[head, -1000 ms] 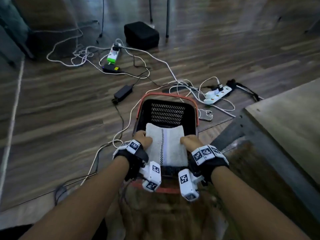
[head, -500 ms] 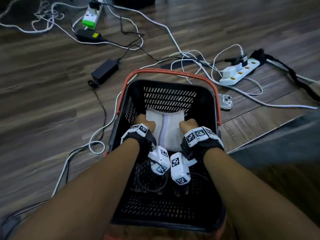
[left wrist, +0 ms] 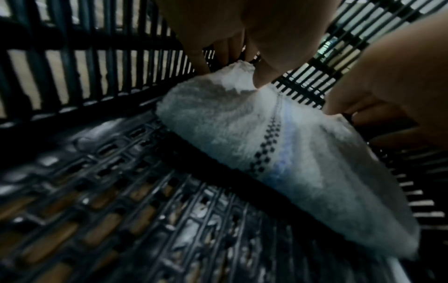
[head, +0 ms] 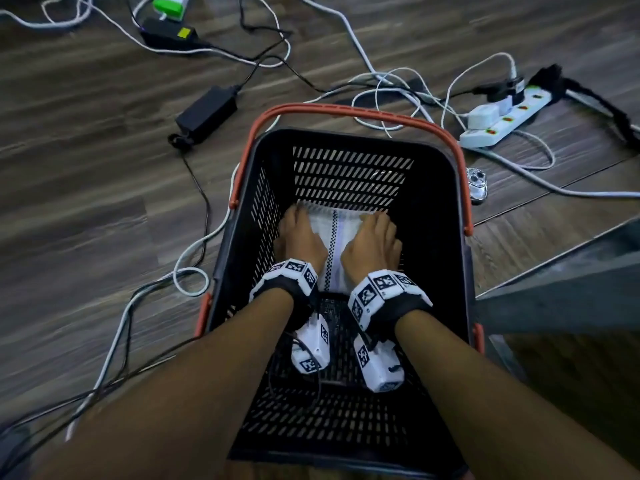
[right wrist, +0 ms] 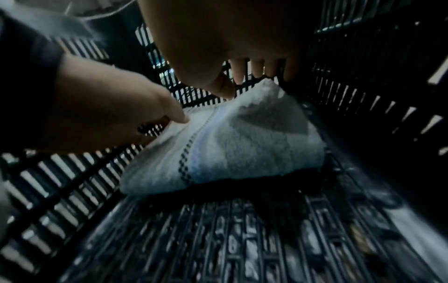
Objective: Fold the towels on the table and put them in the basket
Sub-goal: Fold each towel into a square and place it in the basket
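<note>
A folded white towel [head: 334, 244] with a black checkered stripe is down inside the black basket [head: 433, 209], which has an orange handle and stands on the floor. Both my hands are in the basket. My left hand [head: 297, 220] pinches the towel's far left edge, thumb on top. My right hand [head: 375, 221] holds the far right edge the same way. In the left wrist view the towel [left wrist: 266, 153] hangs tilted, its far end raised by my left hand [left wrist: 242, 67]. The right wrist view shows my right hand [right wrist: 252, 80] gripping the towel [right wrist: 242, 143] just above the slatted floor.
White and black cables trail over the wooden floor around the basket. A white power strip [head: 502, 123] lies at the back right and a black adapter [head: 207, 110] at the back left. A small shiny object [head: 477, 185] sits beside the basket. A table edge [head: 571, 289] is at right.
My hands have carried the towel from above the basket's near rim down deep into it, toward the far wall. The head view has dropped closer over the basket.
</note>
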